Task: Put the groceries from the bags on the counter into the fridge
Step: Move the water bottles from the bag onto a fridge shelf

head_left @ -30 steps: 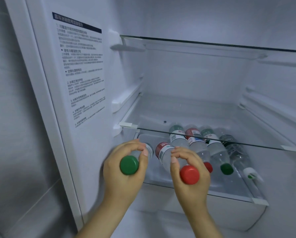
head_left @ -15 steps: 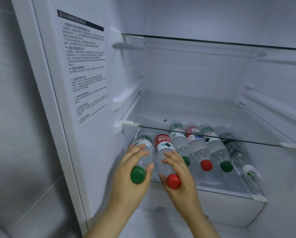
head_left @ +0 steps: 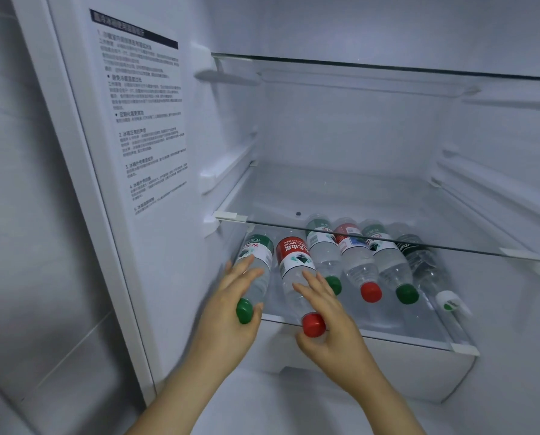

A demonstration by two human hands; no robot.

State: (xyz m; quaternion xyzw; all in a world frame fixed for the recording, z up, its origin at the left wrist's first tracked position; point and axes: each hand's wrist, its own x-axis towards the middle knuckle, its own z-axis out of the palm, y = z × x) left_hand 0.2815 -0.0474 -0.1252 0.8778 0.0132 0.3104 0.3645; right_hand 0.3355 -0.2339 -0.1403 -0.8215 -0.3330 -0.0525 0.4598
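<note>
Clear plastic bottles (head_left: 358,265) with glossy caps (head_left: 370,291) lie under a smooth glass shelf (head_left: 419,246) in a white plastic-lined fridge (head_left: 341,133)

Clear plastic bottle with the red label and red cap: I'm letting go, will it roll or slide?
Lying on its side, the red-labelled clear plastic bottle could roll, though neighbouring bottles flank it. It looks full, so probably heavy and stiff. Its red cap reaches the front edge of the smooth shelf; it might slide out.
</note>
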